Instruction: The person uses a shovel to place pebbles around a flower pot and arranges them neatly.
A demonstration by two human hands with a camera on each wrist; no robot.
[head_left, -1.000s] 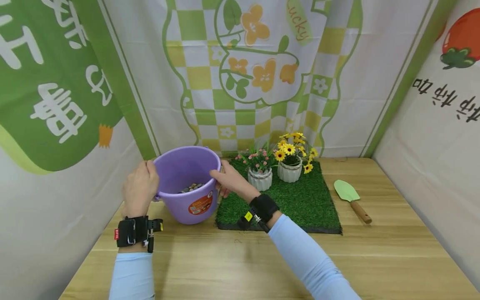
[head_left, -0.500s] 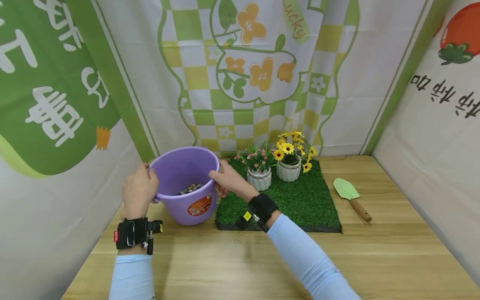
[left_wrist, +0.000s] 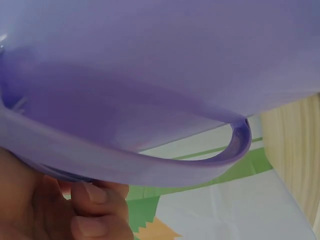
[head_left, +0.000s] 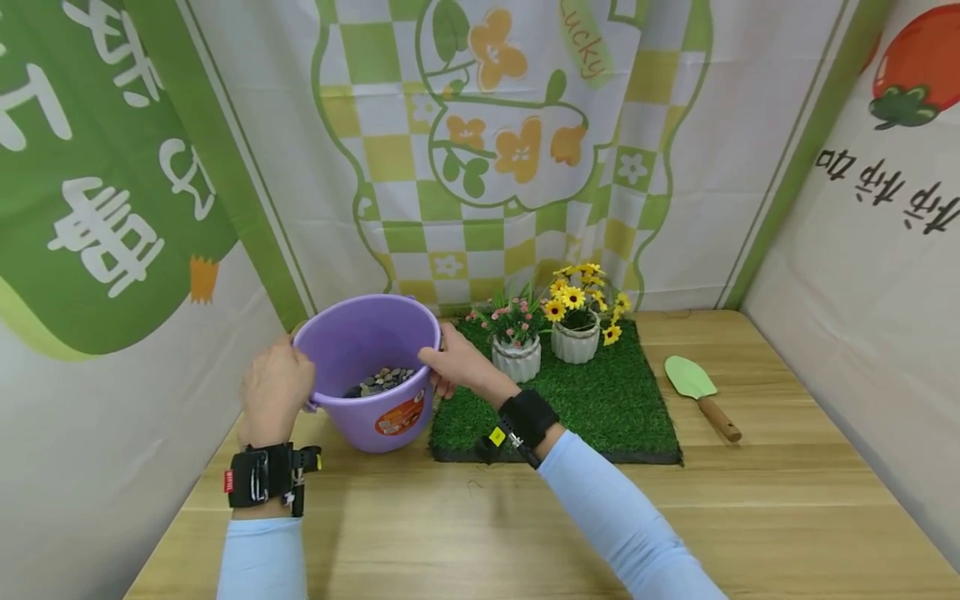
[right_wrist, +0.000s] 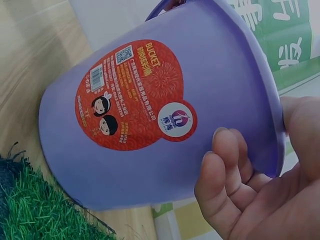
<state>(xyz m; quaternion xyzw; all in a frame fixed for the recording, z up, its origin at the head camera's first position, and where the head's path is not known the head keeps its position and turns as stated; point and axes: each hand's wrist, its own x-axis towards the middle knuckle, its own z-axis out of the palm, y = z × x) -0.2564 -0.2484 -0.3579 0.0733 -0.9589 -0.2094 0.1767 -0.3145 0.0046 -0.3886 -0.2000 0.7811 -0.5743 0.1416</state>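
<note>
Purple bucket tipped slightly further toward the person since the earlier frame; more pebbles show inside.

Left grip grasping the bucket's side handle, fingers curled; right grip pinching the rim, thumb over the lip, fingers outside. Bucket at left of worktop, just beside turf mat; cannot tell whether its base touches the wood. Red label on its wall. Mat carries white pot of pink flowers and white pot of yellow flowers. Green trowel lies right of the mat.
</note>
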